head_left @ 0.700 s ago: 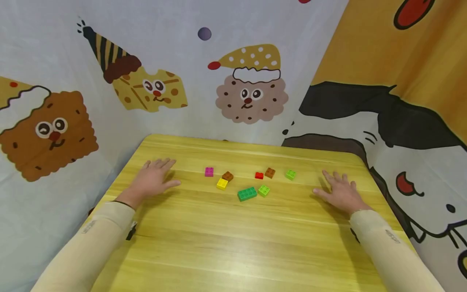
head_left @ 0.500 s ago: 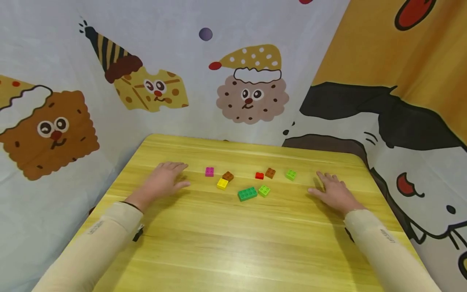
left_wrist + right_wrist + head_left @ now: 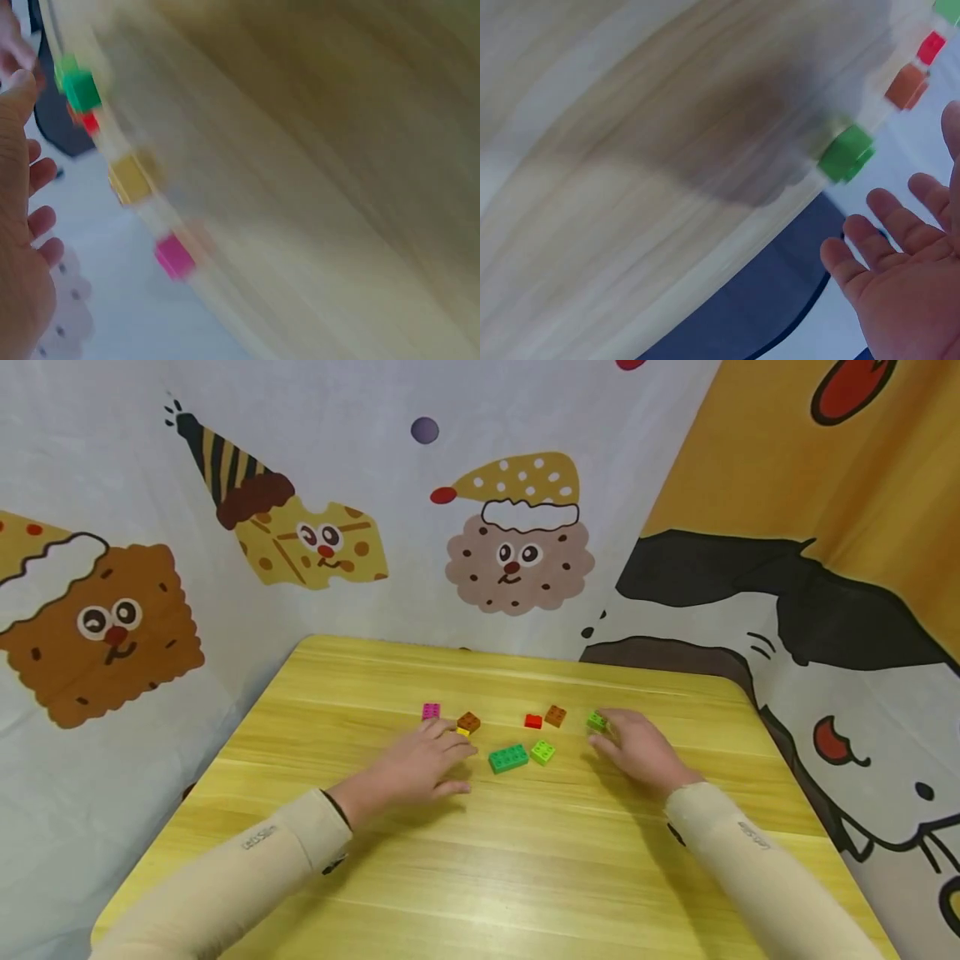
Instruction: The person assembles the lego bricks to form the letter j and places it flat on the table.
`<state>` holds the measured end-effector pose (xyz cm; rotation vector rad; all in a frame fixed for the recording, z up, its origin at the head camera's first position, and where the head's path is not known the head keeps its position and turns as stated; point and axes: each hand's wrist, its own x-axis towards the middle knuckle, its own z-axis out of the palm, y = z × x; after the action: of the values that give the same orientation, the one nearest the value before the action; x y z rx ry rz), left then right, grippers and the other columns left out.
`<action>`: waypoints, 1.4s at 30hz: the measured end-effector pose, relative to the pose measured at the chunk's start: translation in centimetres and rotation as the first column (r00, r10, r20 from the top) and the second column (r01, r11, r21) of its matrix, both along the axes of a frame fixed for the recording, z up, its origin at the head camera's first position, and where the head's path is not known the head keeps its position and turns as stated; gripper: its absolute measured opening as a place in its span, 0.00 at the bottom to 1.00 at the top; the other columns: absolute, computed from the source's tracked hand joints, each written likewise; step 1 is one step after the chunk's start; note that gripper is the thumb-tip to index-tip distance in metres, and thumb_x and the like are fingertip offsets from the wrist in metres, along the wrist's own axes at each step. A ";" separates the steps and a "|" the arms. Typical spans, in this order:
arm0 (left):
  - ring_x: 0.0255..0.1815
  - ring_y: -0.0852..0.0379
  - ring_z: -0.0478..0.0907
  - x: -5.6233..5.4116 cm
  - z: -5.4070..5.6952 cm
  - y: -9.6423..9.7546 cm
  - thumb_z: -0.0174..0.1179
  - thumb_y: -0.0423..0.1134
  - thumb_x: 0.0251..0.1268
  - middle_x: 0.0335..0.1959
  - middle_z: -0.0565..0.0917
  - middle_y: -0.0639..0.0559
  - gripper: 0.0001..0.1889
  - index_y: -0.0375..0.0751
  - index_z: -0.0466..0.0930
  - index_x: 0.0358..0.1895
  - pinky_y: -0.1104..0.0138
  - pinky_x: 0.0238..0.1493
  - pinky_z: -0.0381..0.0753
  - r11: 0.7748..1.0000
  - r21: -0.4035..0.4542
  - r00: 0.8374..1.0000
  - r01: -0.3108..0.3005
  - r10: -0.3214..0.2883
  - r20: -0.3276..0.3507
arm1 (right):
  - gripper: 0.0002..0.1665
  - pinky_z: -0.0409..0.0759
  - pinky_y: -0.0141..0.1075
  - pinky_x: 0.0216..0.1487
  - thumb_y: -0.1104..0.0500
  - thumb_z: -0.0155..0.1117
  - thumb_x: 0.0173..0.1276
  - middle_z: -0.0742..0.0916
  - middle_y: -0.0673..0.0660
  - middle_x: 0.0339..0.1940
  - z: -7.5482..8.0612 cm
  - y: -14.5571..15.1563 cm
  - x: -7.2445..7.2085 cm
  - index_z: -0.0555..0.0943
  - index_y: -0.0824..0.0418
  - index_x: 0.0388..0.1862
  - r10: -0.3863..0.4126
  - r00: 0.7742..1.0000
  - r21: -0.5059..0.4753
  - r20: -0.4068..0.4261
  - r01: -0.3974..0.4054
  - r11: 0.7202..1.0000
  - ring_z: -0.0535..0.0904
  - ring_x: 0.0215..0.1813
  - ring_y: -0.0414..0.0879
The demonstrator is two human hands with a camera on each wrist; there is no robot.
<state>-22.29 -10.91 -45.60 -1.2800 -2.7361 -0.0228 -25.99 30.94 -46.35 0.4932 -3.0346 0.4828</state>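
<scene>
My left hand hovers over the table with fingers spread, partly covering a yellow brick. Just beyond its fingers lie a magenta brick and a brown brick; the left wrist view shows the palm apart from the yellow and magenta bricks. My right hand reaches over the right-hand lime brick, which its fingers partly hide in the head view. In the right wrist view those fingers are extended beside that brick, with a gap between.
Between the hands lie a long green brick, another lime brick, a small red brick and a second brown brick. The wooden table ends at a printed cloth backdrop.
Both hands have moved inward from the table's sides: the left to the right, over the yellow brick, the right to the left, over the lime brick. The bricks lie where they were.
</scene>
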 end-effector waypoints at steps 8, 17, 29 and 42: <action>0.86 0.39 0.59 0.9 -0.9 3.1 0.52 0.74 0.75 0.82 0.71 0.51 0.45 0.51 0.61 0.85 0.44 0.88 0.51 0.994 -0.088 0.997 0.071 -0.068 0.034 | 0.27 0.75 0.60 0.75 0.57 0.73 0.75 0.87 0.60 0.68 -0.1 -3.6 0.3 0.82 0.59 0.70 0.225 0.968 0.016 -0.112 -0.224 0.974 0.80 0.71 0.61; 0.86 0.41 0.58 1.0 -1.7 4.8 0.49 0.78 0.71 0.84 0.68 0.53 0.49 0.49 0.61 0.85 0.41 0.87 0.50 0.989 -0.141 0.999 0.035 -0.032 0.028 | 0.22 0.80 0.55 0.70 0.58 0.77 0.70 0.87 0.54 0.69 -0.4 -6.9 0.5 0.87 0.52 0.62 0.349 0.935 0.060 -0.061 -0.345 0.937 0.82 0.68 0.56; 0.87 0.41 0.56 0.9 -2.6 4.7 0.52 0.74 0.73 0.86 0.63 0.48 0.48 0.44 0.62 0.84 0.40 0.86 0.54 0.997 -0.064 0.993 -0.036 0.043 0.111 | 0.19 0.81 0.54 0.69 0.59 0.81 0.64 0.91 0.54 0.63 -0.6 -7.6 0.6 0.89 0.53 0.54 0.361 0.928 0.095 -0.095 -0.353 0.931 0.85 0.62 0.54; 0.88 0.38 0.56 0.4 -1.9 3.6 0.57 0.70 0.75 0.85 0.66 0.53 0.42 0.49 0.66 0.82 0.39 0.86 0.51 1.000 0.003 0.975 -0.018 0.016 0.223 | 0.18 0.85 0.47 0.60 0.55 0.82 0.65 0.92 0.47 0.51 -0.8 -7.5 0.9 0.88 0.52 0.52 0.341 0.935 0.099 -0.100 -0.332 0.938 0.85 0.55 0.48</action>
<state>-21.88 -7.34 -47.52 -1.3274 -2.9311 -0.1828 -25.09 23.49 -47.11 1.0193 -2.8728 0.3260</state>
